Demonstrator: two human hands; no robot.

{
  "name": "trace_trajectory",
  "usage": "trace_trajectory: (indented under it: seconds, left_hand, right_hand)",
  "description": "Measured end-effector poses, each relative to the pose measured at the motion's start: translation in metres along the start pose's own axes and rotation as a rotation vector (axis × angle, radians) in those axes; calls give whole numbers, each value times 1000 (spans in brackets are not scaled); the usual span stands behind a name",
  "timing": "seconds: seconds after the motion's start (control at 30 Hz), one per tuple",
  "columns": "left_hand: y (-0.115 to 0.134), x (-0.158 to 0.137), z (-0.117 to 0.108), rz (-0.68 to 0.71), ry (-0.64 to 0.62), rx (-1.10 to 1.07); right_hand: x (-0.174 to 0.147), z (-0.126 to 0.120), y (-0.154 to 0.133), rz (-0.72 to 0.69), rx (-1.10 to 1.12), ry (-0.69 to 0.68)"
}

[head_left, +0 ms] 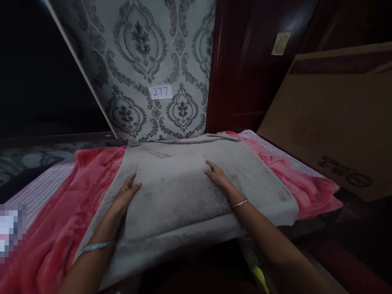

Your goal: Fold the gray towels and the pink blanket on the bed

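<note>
A grey, plush-looking cloth lies spread over the surface in front of me, with lighter and darker patches in its nap. Its near edge hangs over the front, and its far edge is bunched in a ridge by the wall. On the left part of the cloth rests my left hand, fingers stretched forward and thumb apart. My right hand is over the right part, its fingers apart and pointing inward. Nothing is held in either hand. Whether the fingertips press on the fabric is hard to tell.
Pink plush fabric shows beneath the cloth on both sides, over a striped sheet. At the right stands a large cardboard box. A dark screen is at the left. Behind are patterned wallpaper and a paper label reading 277.
</note>
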State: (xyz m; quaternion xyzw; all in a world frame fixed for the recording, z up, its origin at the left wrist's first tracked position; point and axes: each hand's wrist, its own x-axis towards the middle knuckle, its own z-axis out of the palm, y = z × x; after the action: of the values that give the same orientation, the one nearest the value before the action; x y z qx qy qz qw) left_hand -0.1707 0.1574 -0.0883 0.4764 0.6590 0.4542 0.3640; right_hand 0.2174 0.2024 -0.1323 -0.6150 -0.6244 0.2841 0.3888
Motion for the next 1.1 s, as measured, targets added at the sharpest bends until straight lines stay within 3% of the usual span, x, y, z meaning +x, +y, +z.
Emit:
trace_trajectory:
  seconds: [0.1, 0.23, 0.5, 0.6, 0.73, 0.83, 1.0, 1.1]
  left_hand:
    - [6, 1, -1, 80, -11, -20]
    - [22, 3, -5, 181, -23, -38]
    - [64, 0, -4, 194, -89, -95]
    - [50, 3, 8, 202, -125, -88]
    - [9, 13, 28, 71, -185, -40]
    - [-11, 19, 37, 63, -168, -64]
    - [-14, 16, 42, 3, -55, -126]
    - [-7, 11, 44, -24, -60, -80]
  right_hand:
    - [2, -3, -9, -30, 28, 16]
    - [4, -13, -21, -63, 241, 90]
    - [-15, -64, -39, -199, 352, 245]
    - [-27, -65, -19, -192, 333, 293]
    - [-36, -41, 26, 0, 278, 231]
    - [-37, -28, 47, 49, 264, 217]
    - [-36, -27, 53, 54, 238, 220]
    - [-36, -29, 49, 67, 172, 222]
